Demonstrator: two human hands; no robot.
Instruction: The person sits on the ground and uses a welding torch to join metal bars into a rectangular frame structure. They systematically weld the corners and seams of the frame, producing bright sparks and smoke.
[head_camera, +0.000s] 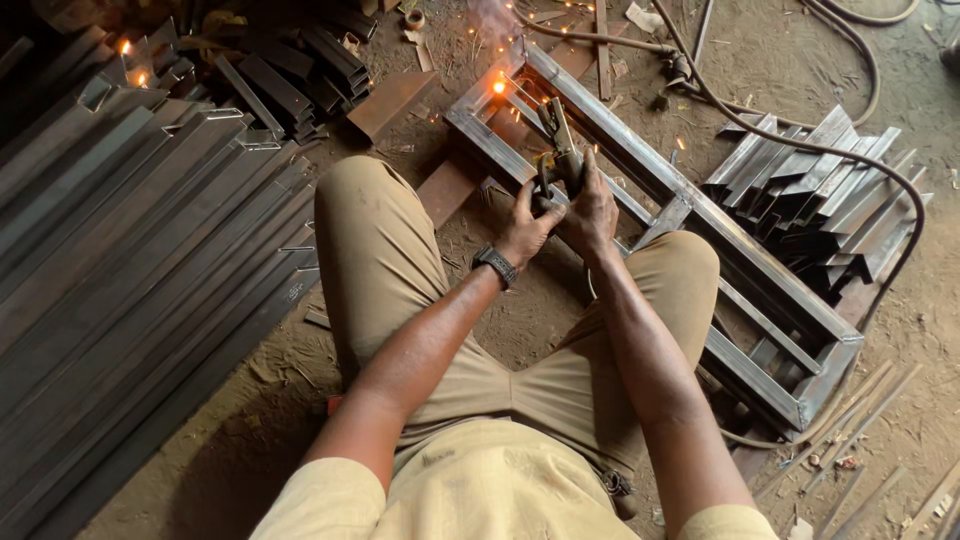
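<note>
Both the left hand (527, 222) and right hand (590, 208) close their fingers around the handle of the electrode holder (558, 150), which looks rigid, fairly light and best gripped there, its glowing tip beyond the fingertips on the steel frame (770, 290).

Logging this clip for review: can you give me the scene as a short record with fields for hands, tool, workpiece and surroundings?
Left hand: left hand grips the electrode holder
Right hand: right hand wrapped round the same holder
Tool: holder tip at a glowing spark point
Workpiece: rectangular steel frame on the dirt floor
Surroundings: long steel sections to the left, cut angle pieces to the right, cable
</note>
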